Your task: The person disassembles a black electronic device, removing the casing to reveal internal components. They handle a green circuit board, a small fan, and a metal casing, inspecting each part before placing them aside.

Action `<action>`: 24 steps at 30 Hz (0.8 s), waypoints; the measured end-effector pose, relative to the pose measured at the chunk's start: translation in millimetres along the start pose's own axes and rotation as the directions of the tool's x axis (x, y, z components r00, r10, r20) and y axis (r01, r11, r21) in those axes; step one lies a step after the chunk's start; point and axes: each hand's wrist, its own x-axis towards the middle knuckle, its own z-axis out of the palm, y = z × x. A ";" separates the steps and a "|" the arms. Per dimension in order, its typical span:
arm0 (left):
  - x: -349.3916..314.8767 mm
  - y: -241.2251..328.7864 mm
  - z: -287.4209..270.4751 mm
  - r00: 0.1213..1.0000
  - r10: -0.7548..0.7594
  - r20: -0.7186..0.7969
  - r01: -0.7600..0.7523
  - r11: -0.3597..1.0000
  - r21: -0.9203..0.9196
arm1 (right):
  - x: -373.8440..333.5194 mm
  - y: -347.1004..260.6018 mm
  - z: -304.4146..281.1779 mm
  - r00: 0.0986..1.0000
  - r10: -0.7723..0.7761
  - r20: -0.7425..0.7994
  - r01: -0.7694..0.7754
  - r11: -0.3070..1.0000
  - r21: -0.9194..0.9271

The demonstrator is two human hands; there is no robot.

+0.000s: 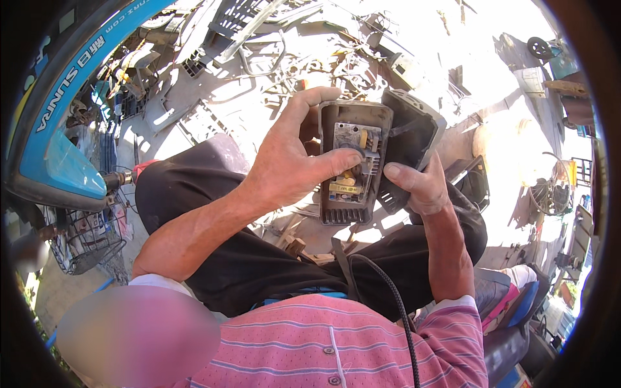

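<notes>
An opened dark plastic charger housing (328, 210) is held up above my lap, its inside turned upward. Within it sits a circuit board (346, 134) with yellow parts and a finned metal heat sink. My left hand (294, 155) grips the housing from the left, the thumb pressing down on the board and the other fingers round the outer side. On the right, my right hand (424, 184) holds the separate black cover (420, 126), thumb on its near edge. The cover stands tilted against the housing's right side. The fingers behind it are hidden.
Scrap metal and loose parts (323, 68) litter the sunlit ground ahead. A blue panel (65, 165) of a vehicle and a wire basket (87, 239) stand close on the left. Farther right are a wire coil (550, 187) and a small black wheel (538, 47).
</notes>
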 end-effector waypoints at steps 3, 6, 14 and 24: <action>0.5 -1.5 -0.5 1.000 0.009 -0.013 -0.009 0.999 0.032 | -0.1 3.8 3.7 0.995 -0.036 -0.089 0.033 0.999 -0.037; 2.6 -5.0 -2.0 1.000 0.018 -0.008 -0.017 0.998 0.055 | 1.6 4.7 3.5 0.985 -0.122 -0.123 0.093 0.972 -0.214; 3.8 -10.3 4.8 1.000 0.012 0.003 -0.012 0.996 -0.091 | 2.0 -0.9 9.0 0.979 -0.186 -0.078 0.172 0.972 -0.160; -0.1 -3.4 8.4 0.998 -0.014 0.065 0.023 0.990 -0.142 | 0.6 6.7 10.2 0.975 -0.189 -0.116 0.178 0.979 -0.097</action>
